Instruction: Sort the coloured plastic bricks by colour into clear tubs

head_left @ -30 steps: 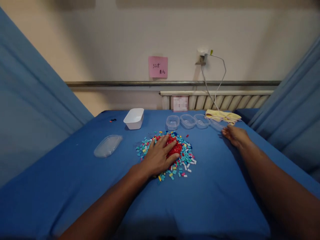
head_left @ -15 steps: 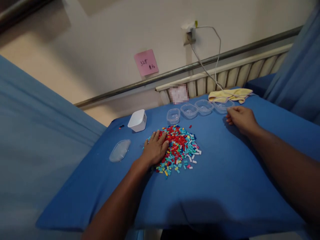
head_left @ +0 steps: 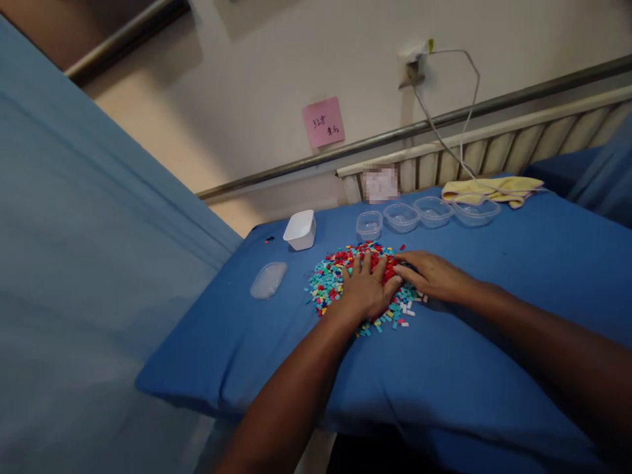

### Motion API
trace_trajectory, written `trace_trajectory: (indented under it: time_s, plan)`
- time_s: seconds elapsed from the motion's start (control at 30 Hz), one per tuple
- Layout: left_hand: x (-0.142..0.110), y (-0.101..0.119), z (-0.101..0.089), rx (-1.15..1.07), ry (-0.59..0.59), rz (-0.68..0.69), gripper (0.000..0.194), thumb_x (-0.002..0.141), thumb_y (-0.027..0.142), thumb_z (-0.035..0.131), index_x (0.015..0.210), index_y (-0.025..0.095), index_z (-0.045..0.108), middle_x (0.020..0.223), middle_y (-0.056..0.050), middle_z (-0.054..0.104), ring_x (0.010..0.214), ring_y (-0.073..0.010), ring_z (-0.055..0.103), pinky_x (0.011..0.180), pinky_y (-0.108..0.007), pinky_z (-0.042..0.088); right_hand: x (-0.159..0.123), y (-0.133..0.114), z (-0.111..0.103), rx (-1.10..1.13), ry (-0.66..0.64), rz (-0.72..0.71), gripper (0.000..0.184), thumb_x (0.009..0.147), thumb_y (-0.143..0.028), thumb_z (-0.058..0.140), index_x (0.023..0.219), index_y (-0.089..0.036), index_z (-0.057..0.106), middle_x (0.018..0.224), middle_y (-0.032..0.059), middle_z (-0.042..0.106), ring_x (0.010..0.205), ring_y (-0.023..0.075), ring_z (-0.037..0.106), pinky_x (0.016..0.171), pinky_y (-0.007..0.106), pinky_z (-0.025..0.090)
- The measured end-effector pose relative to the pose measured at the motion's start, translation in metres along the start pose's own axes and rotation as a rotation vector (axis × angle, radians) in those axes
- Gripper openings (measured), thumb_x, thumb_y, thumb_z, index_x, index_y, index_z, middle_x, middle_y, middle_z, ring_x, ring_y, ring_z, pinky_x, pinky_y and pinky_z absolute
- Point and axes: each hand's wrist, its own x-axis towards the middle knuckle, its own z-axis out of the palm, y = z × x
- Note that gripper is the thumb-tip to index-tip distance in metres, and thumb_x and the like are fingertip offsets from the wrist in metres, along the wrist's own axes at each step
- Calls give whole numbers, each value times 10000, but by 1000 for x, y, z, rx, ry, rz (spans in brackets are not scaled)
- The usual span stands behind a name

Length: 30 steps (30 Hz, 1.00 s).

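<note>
A heap of small toy building bricks (head_left: 326, 280) in red, turquoise, yellow, white and pink lies spread on the blue-covered table (head_left: 217, 329). My left hand (head_left: 368, 289) rests flat on the middle of the heap, fingers spread. At the heap's right edge is my right hand (head_left: 432, 273), its fingers stretched toward the red bricks and touching them, thumb apart. No brick is visibly held in either hand. Some bricks are hidden under both hands.
Along the back stand several clear plastic tubs (head_left: 369, 226) beside a yellow cloth (head_left: 494, 189). To the left are a white tub (head_left: 300, 232) and a clear lid (head_left: 268, 280). A cable (head_left: 444, 141) hangs from the wall socket down to the cloth.
My right hand has come left from beside the rightmost clear tub to the heap, its fingers opening out. My left hand has shifted right across the bricks. The view has turned left.
</note>
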Motion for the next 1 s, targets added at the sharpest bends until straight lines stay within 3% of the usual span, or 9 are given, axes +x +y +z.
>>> trace_trajectory:
  time_s: [0.17,0.33,0.43,0.53,0.63,0.73,0.8,0.93,1.0]
  plan:
    - [-23,-17,-13,-69,-62,132,905,1075,818,370,1822,329,220,1899,-135,-14,1763,-408,-1,1367,-775,89,-2,8,-3,179,-46,43,504,1085,-562,552,1402,-233,765,1456,118,781,1330,342,738,1169,521,566]
    - [-34,-68,-45,-192,56,189,838,1098,637,486,1808,241,284,1898,-118,157,1775,-315,72,1429,-552,151,8,26,-28,145,10,212,661,980,-682,660,1451,-228,757,1471,154,768,1330,426,733,1165,607,573]
    - [-29,-96,-60,-234,13,163,803,1056,509,567,1774,210,370,1843,-116,354,1728,-320,305,1413,-504,257,21,31,-41,60,-138,243,940,835,-755,805,1573,-188,675,1547,206,710,1329,477,729,1146,633,588]
    - [-25,-102,-60,-236,-16,170,724,1033,391,576,1727,217,462,1780,-103,478,1639,-316,479,1371,-483,364,35,26,-41,24,-302,175,1087,736,-767,893,1624,-198,630,1597,201,674,1390,492,692,1182,639,565]
    - [-23,-86,-48,-189,-25,223,745,1040,384,597,1754,268,418,1844,-91,361,1715,-328,336,1404,-521,280,49,14,-31,39,-412,67,1006,744,-744,908,1572,-216,686,1569,164,706,1422,479,671,1223,609,539]
    - [-22,-70,-38,-79,-86,264,883,1046,516,634,1815,334,239,1909,-124,109,1762,-415,115,1387,-690,192,57,3,-23,32,-458,3,1025,765,-733,896,1615,-217,646,1588,147,695,1438,461,660,1248,595,514]
    - [-23,-70,-40,-61,-117,264,970,1031,616,647,1826,377,144,1914,-134,27,1757,-460,73,1354,-760,189,57,1,-24,12,-462,-15,1083,750,-717,915,1658,-217,601,1616,147,671,1452,454,650,1261,588,498]
    - [-27,-106,-61,-114,-133,202,1044,1001,691,657,1829,286,164,1905,-175,91,1761,-428,109,1386,-649,217,46,9,-41,-23,-508,-6,1142,740,-691,934,1705,-223,541,1670,145,621,1482,450,627,1262,559,501]
    - [-30,-134,-74,-119,-159,166,1076,918,660,766,1794,241,303,1867,-182,270,1738,-433,226,1392,-589,251,39,15,-49,-105,-524,33,1196,674,-672,973,1687,-191,560,1670,184,612,1498,484,602,1256,579,499]
